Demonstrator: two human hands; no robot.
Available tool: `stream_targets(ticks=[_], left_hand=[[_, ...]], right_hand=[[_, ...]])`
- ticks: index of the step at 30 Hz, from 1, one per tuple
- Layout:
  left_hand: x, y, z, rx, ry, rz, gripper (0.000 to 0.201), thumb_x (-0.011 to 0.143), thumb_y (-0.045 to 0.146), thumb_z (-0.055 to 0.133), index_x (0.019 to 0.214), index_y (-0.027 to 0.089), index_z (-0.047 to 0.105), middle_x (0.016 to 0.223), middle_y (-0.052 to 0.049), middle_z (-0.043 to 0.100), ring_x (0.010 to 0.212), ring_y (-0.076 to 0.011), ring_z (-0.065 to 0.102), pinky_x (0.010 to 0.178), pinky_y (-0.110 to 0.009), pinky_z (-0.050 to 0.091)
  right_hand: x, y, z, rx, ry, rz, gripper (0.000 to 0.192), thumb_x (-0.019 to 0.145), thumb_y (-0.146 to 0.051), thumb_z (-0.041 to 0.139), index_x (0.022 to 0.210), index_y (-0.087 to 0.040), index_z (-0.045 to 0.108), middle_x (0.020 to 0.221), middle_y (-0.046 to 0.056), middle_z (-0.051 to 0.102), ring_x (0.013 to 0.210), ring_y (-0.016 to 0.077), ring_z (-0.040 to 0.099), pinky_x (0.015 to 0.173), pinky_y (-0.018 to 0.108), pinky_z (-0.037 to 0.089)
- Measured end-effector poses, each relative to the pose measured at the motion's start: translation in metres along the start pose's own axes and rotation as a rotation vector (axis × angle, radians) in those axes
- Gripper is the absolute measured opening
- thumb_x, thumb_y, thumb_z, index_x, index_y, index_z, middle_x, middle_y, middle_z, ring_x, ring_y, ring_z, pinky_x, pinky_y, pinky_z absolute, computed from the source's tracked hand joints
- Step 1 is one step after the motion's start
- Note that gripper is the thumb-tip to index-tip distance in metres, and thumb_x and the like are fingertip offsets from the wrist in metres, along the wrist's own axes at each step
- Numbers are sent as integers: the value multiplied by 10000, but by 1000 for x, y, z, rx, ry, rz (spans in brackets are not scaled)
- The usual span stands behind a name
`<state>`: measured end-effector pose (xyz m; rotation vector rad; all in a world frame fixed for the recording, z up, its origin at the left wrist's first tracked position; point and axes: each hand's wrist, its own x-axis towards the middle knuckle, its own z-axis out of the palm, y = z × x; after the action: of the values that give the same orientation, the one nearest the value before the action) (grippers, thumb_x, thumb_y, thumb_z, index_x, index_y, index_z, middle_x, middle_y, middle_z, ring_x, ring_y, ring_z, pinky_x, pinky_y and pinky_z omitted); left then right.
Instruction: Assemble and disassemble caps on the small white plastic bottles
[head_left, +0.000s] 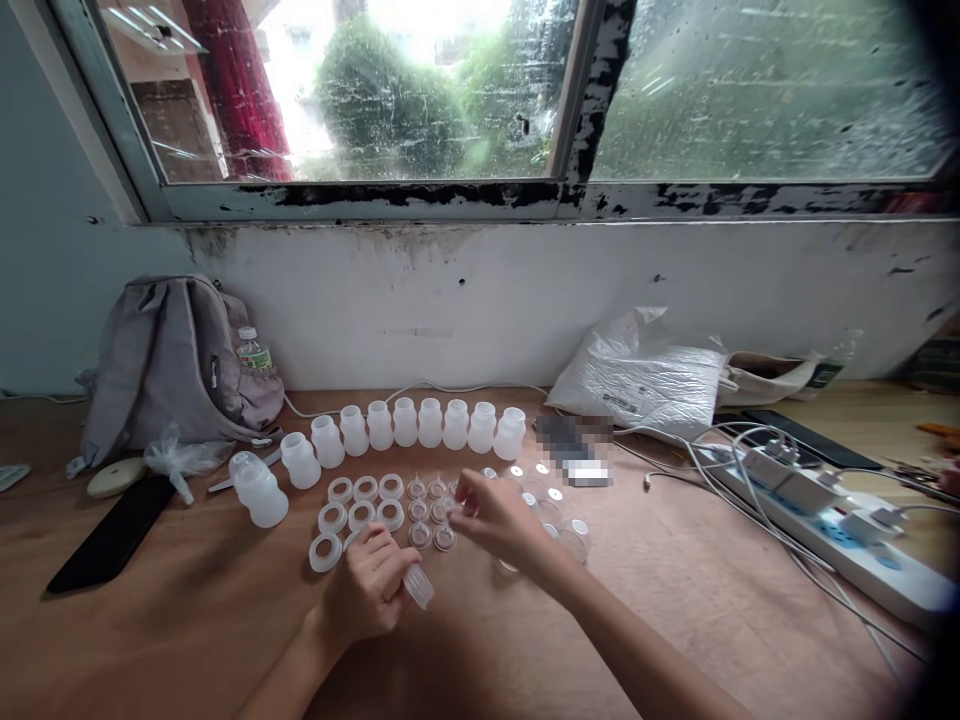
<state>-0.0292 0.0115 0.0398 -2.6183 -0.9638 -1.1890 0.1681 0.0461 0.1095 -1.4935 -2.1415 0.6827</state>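
Note:
My left hand (369,582) is closed around a translucent bottle collar ring (418,586), held tilted above the table. My right hand (491,512) is over the right side of a group of clear bottle teats (420,510), its fingers pinched. Whatever is between those fingertips is hidden. To the left of the teats lie rows of white collar rings (362,514), partly covered by my left hand. Clear domed caps (550,512) lie to the right, partly behind my right hand and forearm. Behind these, frosted baby bottles (430,422) stand open in a curved row.
At the left, one bottle (259,490) with a top fitted leans over. A grey backpack (169,360), a plastic bag (180,455) and a black case (112,535) lie farther left. On the right are a silver mailing bag (637,375) and a power strip (832,520) with tangled cables.

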Motion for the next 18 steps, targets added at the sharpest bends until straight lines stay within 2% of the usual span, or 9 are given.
stream_targets(ticks=[2, 6, 11, 18], left_hand=[[-4, -4, 0, -18, -38, -21, 263, 653, 70, 409, 833, 165, 575, 628, -28, 603, 593, -150, 533, 718, -350, 434], [-7, -14, 2, 30, -98, -83, 312, 659, 37, 408, 879, 181, 577, 732, -34, 631, 693, -168, 557, 771, -362, 407], [-6, -20, 3, 79, -144, -137, 252, 709, 74, 464, 870, 211, 601, 809, -29, 617, 766, -173, 545, 785, -359, 391], [-10, -25, 3, 89, -195, -159, 302, 715, 57, 438, 906, 221, 604, 704, 0, 615, 633, -139, 538, 761, -357, 368]], right_hand=[[1, 5, -11, -17, 55, 25, 87, 689, -227, 544, 753, -177, 512, 658, -2, 583, 573, 116, 512, 474, 192, 293], [2, 14, -19, -184, 26, 30, 144, 702, -234, 553, 840, -193, 539, 702, 8, 615, 618, 139, 540, 496, 207, 302], [4, 20, 5, -518, -75, 5, 127, 697, -213, 579, 814, -175, 610, 756, 57, 651, 738, 196, 569, 562, 244, 320], [7, 25, 32, -693, -173, -39, 80, 695, -208, 598, 727, -150, 643, 808, 104, 650, 835, 242, 539, 658, 299, 352]])
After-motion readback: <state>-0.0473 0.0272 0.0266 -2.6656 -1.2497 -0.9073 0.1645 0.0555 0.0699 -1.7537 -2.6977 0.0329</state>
